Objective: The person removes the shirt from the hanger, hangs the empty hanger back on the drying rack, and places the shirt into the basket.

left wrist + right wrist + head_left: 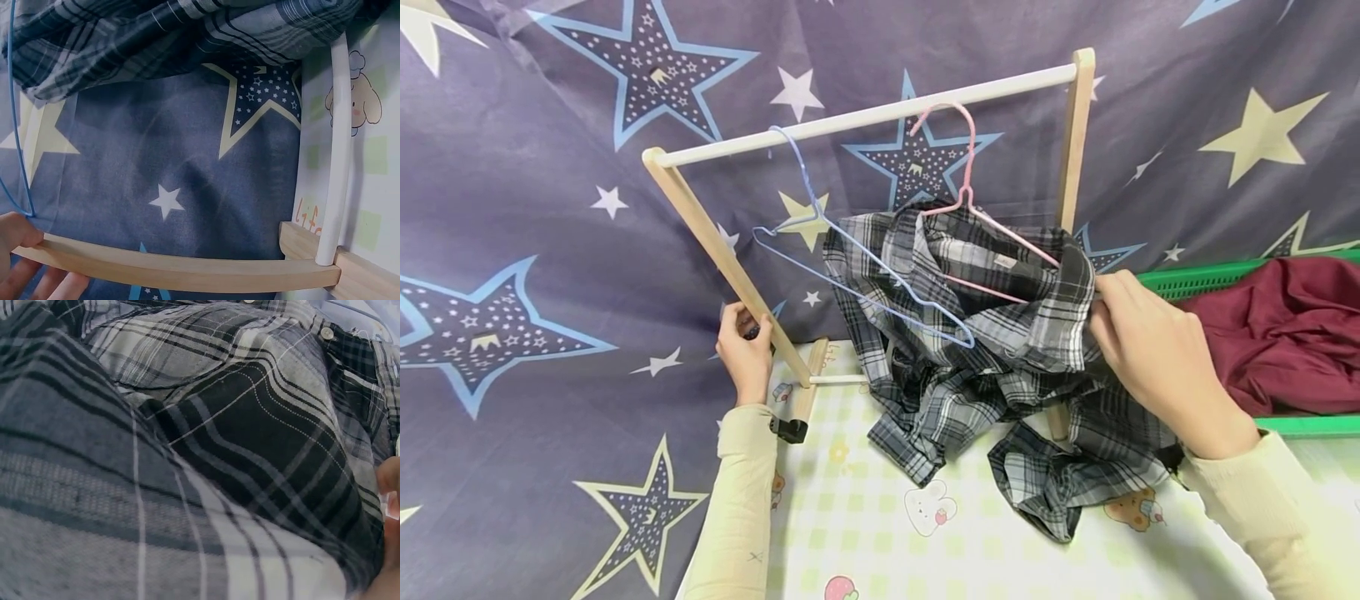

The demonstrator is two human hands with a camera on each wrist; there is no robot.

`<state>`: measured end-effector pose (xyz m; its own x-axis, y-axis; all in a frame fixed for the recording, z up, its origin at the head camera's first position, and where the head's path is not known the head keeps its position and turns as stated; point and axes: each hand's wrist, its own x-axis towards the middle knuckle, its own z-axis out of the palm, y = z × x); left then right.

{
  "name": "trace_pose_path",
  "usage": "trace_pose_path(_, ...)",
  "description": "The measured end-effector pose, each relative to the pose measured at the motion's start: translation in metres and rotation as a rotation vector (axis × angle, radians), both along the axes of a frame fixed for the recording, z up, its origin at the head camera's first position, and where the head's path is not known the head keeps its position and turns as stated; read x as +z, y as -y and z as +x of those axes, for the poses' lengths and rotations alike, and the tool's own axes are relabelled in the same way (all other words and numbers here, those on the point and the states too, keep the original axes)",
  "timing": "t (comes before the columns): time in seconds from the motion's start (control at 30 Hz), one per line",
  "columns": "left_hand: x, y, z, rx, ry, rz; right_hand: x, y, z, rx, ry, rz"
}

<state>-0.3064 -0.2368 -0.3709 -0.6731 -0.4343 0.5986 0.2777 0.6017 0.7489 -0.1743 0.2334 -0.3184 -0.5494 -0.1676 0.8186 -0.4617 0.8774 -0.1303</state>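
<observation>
My left hand (747, 354) grips the left wooden post (707, 237) of a small clothes rack, its thumb on one side and fingers on the other in the left wrist view. With my right hand (1153, 358) I hold a grey and black plaid shirt (955, 404) at the shoulder beside the collar. A pink hanger (968, 171) sits inside the shirt's neck. Its hook overlaps the white rod (865, 119); whether it bears on the rod I cannot tell. From the rod hangs a bare blue hanger (811, 196), in front of part of the shirt.
A green basket (1195, 279) with dark red cloth (1285, 342) stands at the right. The shirt's lower part and sleeves lie on the patterned tablecloth (850, 517). Behind the rack hangs a dark star-print curtain (535, 208).
</observation>
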Motion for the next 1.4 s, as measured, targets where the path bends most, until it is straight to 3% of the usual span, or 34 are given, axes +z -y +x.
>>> trace_pose_path(0.57,-0.003,-0.004,0.003,-0.022,0.025,0.056,-0.038,-0.012,0.011,0.036,0.126,0.063)
trace_pose_path(0.87,-0.019,-0.027,0.019,0.024,-0.209,-0.011,-0.053,-0.015,0.021,0.065,0.186,0.072)
trace_pose_path(1.0,-0.027,-0.045,0.023,-0.088,-0.204,-0.081,-0.059,-0.017,0.023,0.085,0.196,0.08)
trace_pose_path(1.2,-0.031,-0.072,0.023,-0.325,-0.078,-0.187,-0.069,-0.019,0.025,0.112,0.217,0.093)
trace_pose_path(1.4,-0.032,-0.094,0.022,-0.503,0.046,-0.258,-0.076,-0.019,0.028,0.124,0.24,0.084)
